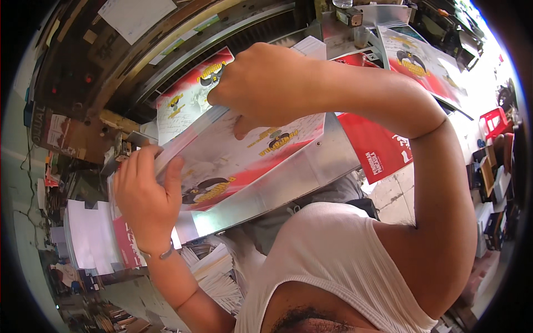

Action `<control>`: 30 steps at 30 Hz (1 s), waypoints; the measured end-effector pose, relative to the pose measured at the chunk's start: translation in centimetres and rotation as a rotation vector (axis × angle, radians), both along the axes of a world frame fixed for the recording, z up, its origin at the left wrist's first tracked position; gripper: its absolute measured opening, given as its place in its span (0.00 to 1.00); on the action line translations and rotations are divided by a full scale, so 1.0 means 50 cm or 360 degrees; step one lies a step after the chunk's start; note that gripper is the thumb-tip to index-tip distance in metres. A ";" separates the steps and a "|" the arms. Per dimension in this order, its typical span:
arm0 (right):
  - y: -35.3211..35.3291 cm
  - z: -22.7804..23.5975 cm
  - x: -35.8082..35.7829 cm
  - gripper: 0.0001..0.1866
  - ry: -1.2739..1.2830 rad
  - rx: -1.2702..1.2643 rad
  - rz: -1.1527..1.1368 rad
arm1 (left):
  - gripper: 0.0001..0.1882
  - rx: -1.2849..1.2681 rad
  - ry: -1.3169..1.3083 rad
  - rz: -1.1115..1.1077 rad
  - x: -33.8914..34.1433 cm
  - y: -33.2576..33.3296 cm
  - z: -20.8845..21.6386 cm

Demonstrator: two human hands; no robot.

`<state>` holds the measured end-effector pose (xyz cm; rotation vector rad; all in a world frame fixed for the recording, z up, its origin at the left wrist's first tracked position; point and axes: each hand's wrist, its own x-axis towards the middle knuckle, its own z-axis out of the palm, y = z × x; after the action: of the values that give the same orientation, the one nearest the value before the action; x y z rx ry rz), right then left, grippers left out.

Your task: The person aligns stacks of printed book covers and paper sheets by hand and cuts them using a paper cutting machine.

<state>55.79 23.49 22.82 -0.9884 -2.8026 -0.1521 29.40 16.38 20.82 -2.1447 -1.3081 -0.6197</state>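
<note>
A stack of printed sheets, white with red bands and yellow-and-black artwork, is held between both hands above a bare metal table. The stack's near-left edge is clasped by the left hand, fingers curled over the top of the edge and thumb along the side. The far edge of the stack is pinched by the right hand, thumb pressed onto the top sheet, fingers folded behind. The stack is tilted, its left edge lifted and fanned slightly. Close behind it the dark machine frame is seen, leaving little room on the far side. More sheets of the same print are laid to the far right, and a red sheet overhangs the table's right edge. White paper piles are stacked at the near left, just beside the left wrist.
</note>
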 end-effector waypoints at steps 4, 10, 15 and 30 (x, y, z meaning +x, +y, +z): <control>0.003 -0.002 -0.002 0.24 -0.0001 0.0035 0.0049 | 0.31 -0.0092 -0.0030 -0.0072 -0.025 0.015 -0.017; -0.006 0.004 -0.005 0.24 -0.0029 0.0088 0.0035 | 0.32 -0.0062 0.0009 -0.0035 -0.032 0.035 -0.024; -0.003 -0.012 -0.012 0.26 0.0147 0.0229 -0.0025 | 0.32 -0.0011 0.0025 0.0017 -0.035 0.041 -0.028; -0.012 -0.063 -0.061 0.24 0.0481 0.0619 0.0145 | 0.29 0.0090 -0.0046 0.0020 -0.028 0.030 -0.026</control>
<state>52.74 22.88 19.67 -0.7215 -2.4105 -0.4724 28.00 17.86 19.49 -2.0879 -1.3031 -0.6768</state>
